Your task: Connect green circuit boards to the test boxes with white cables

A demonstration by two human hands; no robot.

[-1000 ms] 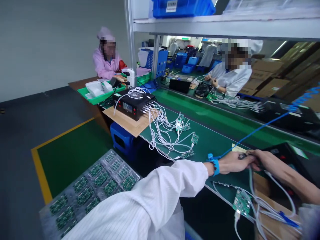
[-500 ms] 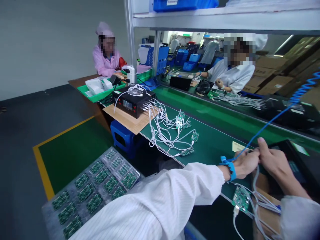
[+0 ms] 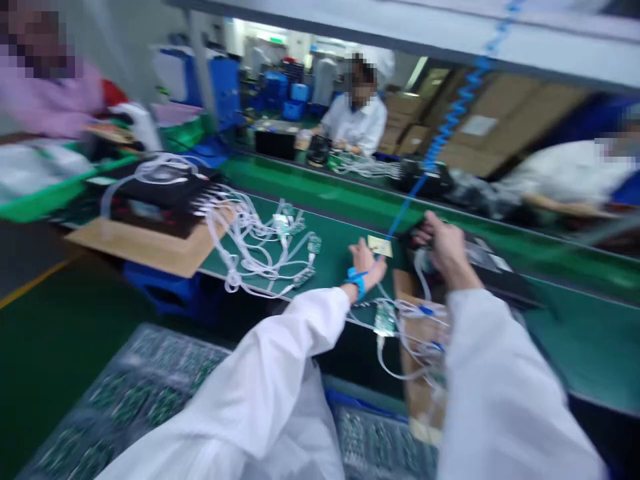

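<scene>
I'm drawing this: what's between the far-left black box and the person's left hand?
In the head view: some cardboard, white cables, small circuit boards, then bare green tabletop.

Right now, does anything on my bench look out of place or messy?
The white cables by the green rectangular circuit board look tangled, one drooping past the front edge of the green bench. No spill shows; blur may hide damage.

R hand blurry, grip unclr

White sleeves (rather loose), blue wristband
</scene>
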